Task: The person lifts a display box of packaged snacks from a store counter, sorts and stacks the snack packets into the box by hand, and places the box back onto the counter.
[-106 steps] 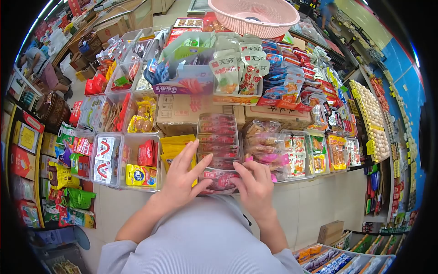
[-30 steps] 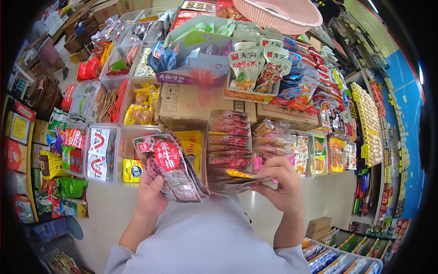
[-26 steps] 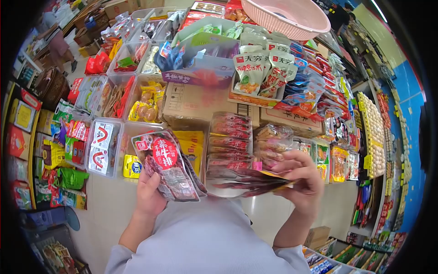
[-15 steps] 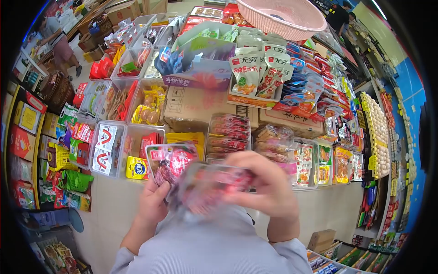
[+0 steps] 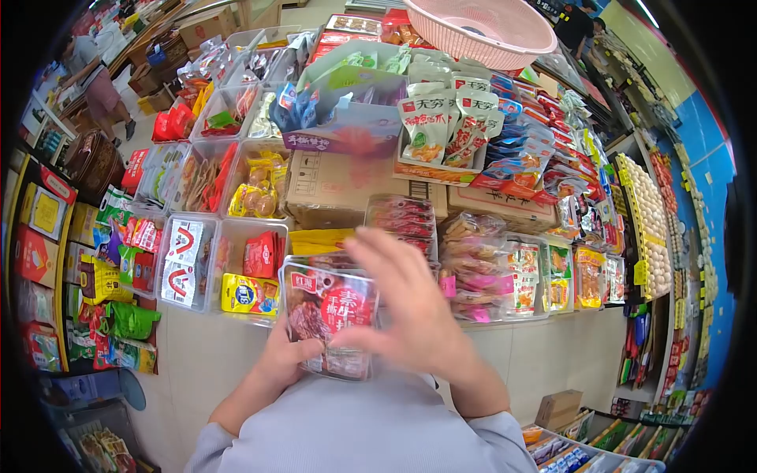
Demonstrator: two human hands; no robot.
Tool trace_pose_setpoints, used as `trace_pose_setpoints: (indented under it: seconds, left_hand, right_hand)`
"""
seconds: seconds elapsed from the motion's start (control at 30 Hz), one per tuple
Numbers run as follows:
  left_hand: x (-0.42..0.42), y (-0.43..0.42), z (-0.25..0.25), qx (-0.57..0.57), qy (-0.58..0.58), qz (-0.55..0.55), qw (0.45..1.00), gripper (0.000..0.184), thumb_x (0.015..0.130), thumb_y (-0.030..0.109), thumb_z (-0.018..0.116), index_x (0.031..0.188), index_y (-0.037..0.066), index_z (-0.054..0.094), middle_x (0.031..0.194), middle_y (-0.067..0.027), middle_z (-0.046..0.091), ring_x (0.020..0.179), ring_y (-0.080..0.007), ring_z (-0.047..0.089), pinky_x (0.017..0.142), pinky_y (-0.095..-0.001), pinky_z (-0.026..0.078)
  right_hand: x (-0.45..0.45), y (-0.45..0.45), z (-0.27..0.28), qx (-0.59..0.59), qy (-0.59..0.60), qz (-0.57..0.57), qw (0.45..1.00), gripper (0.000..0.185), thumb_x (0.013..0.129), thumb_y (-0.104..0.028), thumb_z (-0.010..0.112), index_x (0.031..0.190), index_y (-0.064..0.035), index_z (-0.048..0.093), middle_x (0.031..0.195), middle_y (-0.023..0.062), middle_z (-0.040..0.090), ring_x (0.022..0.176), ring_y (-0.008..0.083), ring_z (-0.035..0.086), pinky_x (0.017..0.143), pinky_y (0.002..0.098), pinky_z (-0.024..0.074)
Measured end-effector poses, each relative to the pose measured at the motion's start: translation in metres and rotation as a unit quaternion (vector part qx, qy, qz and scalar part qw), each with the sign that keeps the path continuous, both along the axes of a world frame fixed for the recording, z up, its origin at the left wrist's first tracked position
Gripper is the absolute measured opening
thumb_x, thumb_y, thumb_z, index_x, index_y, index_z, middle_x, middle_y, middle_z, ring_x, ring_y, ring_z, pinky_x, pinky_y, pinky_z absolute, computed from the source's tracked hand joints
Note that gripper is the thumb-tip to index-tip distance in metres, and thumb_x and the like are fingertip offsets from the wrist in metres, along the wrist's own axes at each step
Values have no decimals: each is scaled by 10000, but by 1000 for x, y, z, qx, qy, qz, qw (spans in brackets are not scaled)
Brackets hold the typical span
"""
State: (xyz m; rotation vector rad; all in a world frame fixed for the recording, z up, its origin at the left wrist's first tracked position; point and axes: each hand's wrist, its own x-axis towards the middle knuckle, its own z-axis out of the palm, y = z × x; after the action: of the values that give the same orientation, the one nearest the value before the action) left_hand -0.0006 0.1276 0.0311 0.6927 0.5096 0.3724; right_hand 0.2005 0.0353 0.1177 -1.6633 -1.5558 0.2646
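Note:
My left hand (image 5: 285,356) grips a stack of flat, clear-wrapped snack packets (image 5: 331,303) by the lower left, its thumb over the front. The top packet has a red label with white characters and a picture of dark meat-like strips. My right hand (image 5: 422,323) is at the stack's right side, fingers stretched out and slightly blurred, the thumb over the lower right of the top packet. Whether that thumb presses on the packet I cannot tell. Just beyond the hands is a clear bin of similar red packets (image 5: 400,221), partly hidden by my right fingers.
Clear bins hold yellow and red packets (image 5: 251,293), white packets (image 5: 180,272) and bagged snacks (image 5: 473,272). Behind them are cardboard boxes (image 5: 327,185), a purple display box (image 5: 343,138) and a pink basket (image 5: 481,39). Egg trays (image 5: 643,225) line the right. A person (image 5: 95,75) stands far left.
The packets have come together into one upright stack in my left hand. My right hand, earlier closed on a blurred packet, has let go and its fingers have straightened.

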Motion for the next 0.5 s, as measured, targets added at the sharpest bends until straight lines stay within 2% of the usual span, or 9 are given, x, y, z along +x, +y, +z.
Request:
trace_pose_setpoints:
  seconds: [0.03,0.07,0.17,0.2,0.23,0.3,0.33,0.43,0.5]
  left_hand:
    - [-1,2,-3,-23,-25,-12,999,955,762,254,913,1519,25,378,1428,-136,572,1290,-269,600,1095,-450,505]
    - [-2,5,-8,-46,-51,-25,997,959,760,263,916,1520,25,382,1438,-142,569,1298,-278,596,1095,-455,505]
    - [-3,6,-13,-115,-118,-49,985,947,774,264,901,1530,26,381,1463,-155,562,1317,-299,588,1103,-479,500]
    - [-3,6,-11,-131,-131,-62,981,938,780,255,893,1531,25,380,1461,-155,563,1314,-298,591,1105,-482,499]
    - [-3,6,-10,-147,-144,-74,976,929,786,247,885,1532,24,378,1459,-155,564,1311,-298,594,1107,-486,497]
    - [-10,8,-17,-130,-118,-106,979,949,777,305,883,1535,20,388,1464,-181,551,1326,-351,572,1127,-542,471]
    - [-12,9,-20,-133,-111,-114,978,956,772,303,883,1536,17,385,1466,-183,549,1329,-351,571,1130,-546,469]
    - [-20,9,-29,-148,-111,-132,974,921,805,300,870,1538,34,379,1456,-150,565,1312,-307,591,1112,-509,493]
    - [-23,6,-30,-171,-123,-120,970,898,831,325,860,1538,47,381,1452,-128,573,1302,-279,602,1101,-485,507]
  right_hand:
    - [6,1,1,8,18,-4,1000,873,737,-281,906,1465,-3,513,1486,232,490,1383,410,482,1111,479,442]
    - [12,3,2,4,60,-1,998,902,799,-426,857,1500,3,487,1516,236,477,1433,378,451,1153,458,397]
    - [23,21,-7,48,164,71,983,792,898,-433,780,1491,2,488,1513,228,480,1383,375,485,1128,440,408]
    - [19,27,-9,42,273,107,955,760,938,-478,734,1479,2,501,1524,215,479,1389,339,490,1136,419,398]
    - [18,32,-9,20,313,139,939,753,948,-478,716,1480,10,502,1524,202,487,1400,318,484,1152,416,378]
    - [19,37,-7,-24,389,202,898,741,969,-477,681,1483,27,505,1525,177,504,1423,277,470,1185,410,338]
    - [22,34,-10,-55,384,214,896,582,982,-355,673,1412,27,582,1432,169,597,1365,275,536,1153,407,388]
    - [19,30,-12,-93,361,178,911,469,979,-284,672,1332,23,649,1343,159,666,1296,269,597,1105,400,445]
    - [14,25,-13,-67,329,176,926,427,977,-249,672,1313,15,666,1336,165,671,1277,267,611,1087,394,464]
